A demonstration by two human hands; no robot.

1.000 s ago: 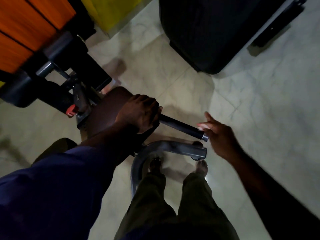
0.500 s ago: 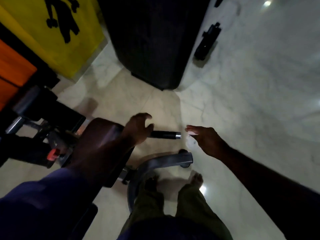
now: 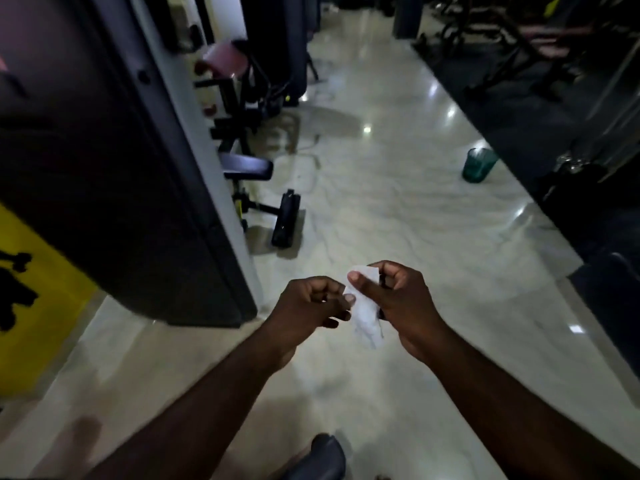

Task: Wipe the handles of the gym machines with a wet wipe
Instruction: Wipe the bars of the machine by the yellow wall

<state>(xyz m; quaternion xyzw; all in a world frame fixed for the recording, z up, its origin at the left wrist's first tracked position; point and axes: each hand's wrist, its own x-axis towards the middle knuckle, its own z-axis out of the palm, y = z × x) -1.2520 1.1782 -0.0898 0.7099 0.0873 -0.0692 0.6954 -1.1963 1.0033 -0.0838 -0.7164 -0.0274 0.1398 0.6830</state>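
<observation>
Glossy marble floor mid-frame. Green container standing right of centre. Yellow panel at left edge. Dark mat upper right.

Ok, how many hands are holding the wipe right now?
2. The left hand pinches the left edge of the wipe. The right hand grips its upper part, thumb across the front. The wipe's lower end hangs free between them.

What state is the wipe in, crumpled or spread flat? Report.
Crumpled: the wet wipe hangs bunched, pinched by left hand and right hand.
</observation>
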